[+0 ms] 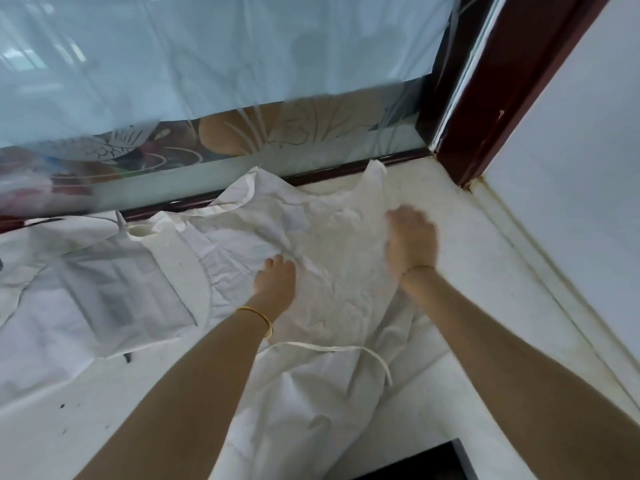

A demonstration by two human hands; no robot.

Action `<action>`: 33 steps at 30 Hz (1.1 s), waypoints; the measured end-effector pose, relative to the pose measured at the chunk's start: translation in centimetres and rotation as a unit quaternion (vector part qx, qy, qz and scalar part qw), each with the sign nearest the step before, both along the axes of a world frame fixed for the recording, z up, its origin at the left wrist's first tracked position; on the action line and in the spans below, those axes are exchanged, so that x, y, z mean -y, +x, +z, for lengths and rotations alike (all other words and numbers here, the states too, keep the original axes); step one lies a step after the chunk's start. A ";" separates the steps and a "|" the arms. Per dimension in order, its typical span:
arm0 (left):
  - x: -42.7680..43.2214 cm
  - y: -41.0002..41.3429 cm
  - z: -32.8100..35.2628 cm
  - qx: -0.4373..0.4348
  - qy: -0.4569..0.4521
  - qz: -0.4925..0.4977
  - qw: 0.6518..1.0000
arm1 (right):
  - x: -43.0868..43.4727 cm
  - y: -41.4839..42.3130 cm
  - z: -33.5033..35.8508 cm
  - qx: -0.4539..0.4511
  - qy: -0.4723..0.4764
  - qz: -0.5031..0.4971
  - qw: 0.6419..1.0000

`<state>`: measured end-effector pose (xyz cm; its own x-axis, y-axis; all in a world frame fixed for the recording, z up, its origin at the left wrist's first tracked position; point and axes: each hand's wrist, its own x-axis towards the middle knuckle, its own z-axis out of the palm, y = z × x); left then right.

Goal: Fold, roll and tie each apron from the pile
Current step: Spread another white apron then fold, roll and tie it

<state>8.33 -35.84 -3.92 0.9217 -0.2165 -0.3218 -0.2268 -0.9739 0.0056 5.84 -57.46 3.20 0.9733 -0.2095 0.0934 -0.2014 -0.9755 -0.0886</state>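
Observation:
A white apron [332, 237] lies spread and wrinkled on a white ledge [467, 271] below a window. Its tie string [346, 349] loops across the cloth near my forearms. My left hand [275, 282] rests on the middle of the apron with fingers curled into a crease of the cloth. My right hand [410, 240] is blurred and lies flat on the apron's right edge. Another white apron [114, 299] with a square pocket lies to the left, partly overlapped by the first.
A frosted glass pane [242, 81] with a dark red frame [485, 109] runs along the back of the ledge. A white wall [571, 168] closes the right side. A dark object [426, 462] sits at the bottom edge. Small black specks mark the cloth at lower left.

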 end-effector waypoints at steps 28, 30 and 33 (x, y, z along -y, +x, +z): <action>-5.7 -4.7 -1.8 -0.130 0.100 -0.007 0.986 | -2.2 -8.3 -9.6 -0.336 0.016 0.191 0.922; -7.7 -4.8 -1.9 -0.178 0.136 0.074 0.972 | -1.3 -8.2 -9.7 -0.335 0.000 0.192 0.922; -11.3 -5.6 -1.6 -0.213 0.219 0.079 0.949 | 0.5 -8.0 -9.6 -0.345 0.009 0.171 0.923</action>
<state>2.70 -24.51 -5.56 0.6975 0.1541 -0.6999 -0.1452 -0.9260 -0.3485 -2.16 -57.95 -6.41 0.8089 0.1248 -0.5746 0.1027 -0.9922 -0.0710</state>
